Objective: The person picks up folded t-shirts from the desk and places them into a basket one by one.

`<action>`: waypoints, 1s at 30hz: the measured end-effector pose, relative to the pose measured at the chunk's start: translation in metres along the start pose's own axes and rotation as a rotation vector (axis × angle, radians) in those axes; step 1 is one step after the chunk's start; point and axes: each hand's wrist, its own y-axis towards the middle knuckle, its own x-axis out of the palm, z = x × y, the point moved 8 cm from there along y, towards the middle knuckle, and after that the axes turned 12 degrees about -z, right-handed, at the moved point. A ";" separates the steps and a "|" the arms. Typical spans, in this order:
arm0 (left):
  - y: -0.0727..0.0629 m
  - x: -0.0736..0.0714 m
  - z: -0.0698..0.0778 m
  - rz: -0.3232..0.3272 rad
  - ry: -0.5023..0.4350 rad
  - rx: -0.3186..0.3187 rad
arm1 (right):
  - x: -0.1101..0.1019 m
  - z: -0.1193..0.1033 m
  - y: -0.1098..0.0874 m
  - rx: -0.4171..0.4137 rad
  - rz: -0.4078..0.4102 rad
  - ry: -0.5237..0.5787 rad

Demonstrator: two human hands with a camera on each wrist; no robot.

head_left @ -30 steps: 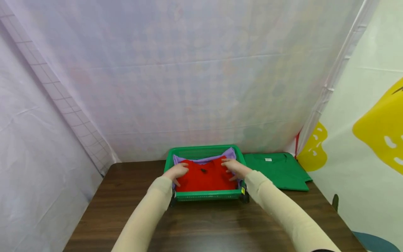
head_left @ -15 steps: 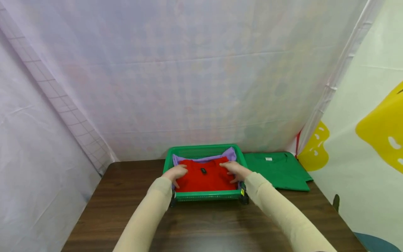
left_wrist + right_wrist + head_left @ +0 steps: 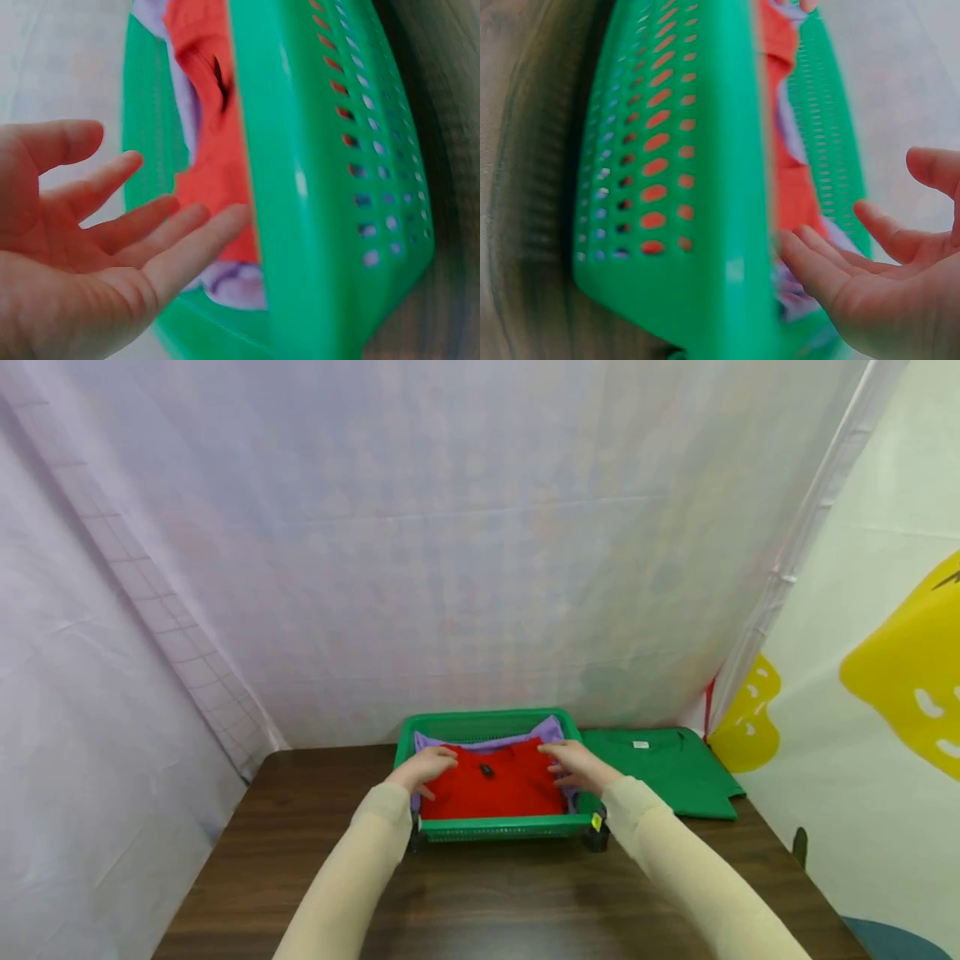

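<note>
A folded red shirt (image 3: 498, 785) with a small dark mark near its neckline lies in a green plastic basket (image 3: 495, 828), on top of a lilac garment (image 3: 550, 729). Over the basket's left side is my left hand (image 3: 424, 768), its fingers spread and relaxed. My right hand (image 3: 581, 765) mirrors it over the right side. Both wrist views show the palms with nothing in them; the left fingers (image 3: 191, 232) and right fingers (image 3: 817, 255) hang loosely near the red shirt, just past the basket rim.
A folded green shirt (image 3: 660, 772) with a white label lies right of the basket on the brown wooden table (image 3: 480, 902). Pale curtains (image 3: 480, 568) stand behind and at the left. A white sheet with yellow shapes (image 3: 907, 668) hangs at the right.
My right hand has moved slightly to the right and off the red shirt's edge; the left hand has lifted a little. The red shirt stays in the basket.
</note>
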 end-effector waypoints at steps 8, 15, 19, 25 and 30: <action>0.000 0.028 0.071 0.073 0.124 0.269 | -0.039 -0.025 -0.038 -0.144 0.088 -0.084; -0.005 0.077 0.119 0.119 0.276 0.442 | -0.070 -0.037 -0.077 -0.254 0.279 -0.324; -0.004 0.114 0.135 0.116 0.351 0.517 | -0.090 -0.033 -0.097 -0.279 0.428 -0.519; -0.002 0.178 0.150 0.085 0.521 0.597 | -0.120 -0.004 -0.114 -0.254 0.572 -0.718; 0.004 0.229 0.146 -0.002 0.630 0.607 | -0.134 0.031 -0.114 -0.174 0.574 -0.807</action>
